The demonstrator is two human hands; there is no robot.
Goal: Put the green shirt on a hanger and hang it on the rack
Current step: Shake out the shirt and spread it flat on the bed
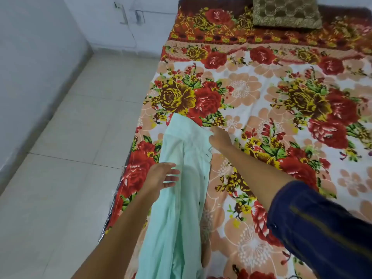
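The pale green shirt (181, 188) hangs in a long bunched strip over the left part of the bed, its top end raised. My right hand (219, 137) is closed on the shirt's upper right edge and holds it up. My left hand (161, 177) is at the shirt's left side, fingers spread and touching the cloth without gripping it. A hanger and a rack are nowhere in this view.
A bed with a floral red, yellow and peach sheet (261, 97) fills the right side. A gold-brown cushion (285, 12) lies at its head. Light floor tiles (80, 137) and a pale wall (30, 57) lie to the left.
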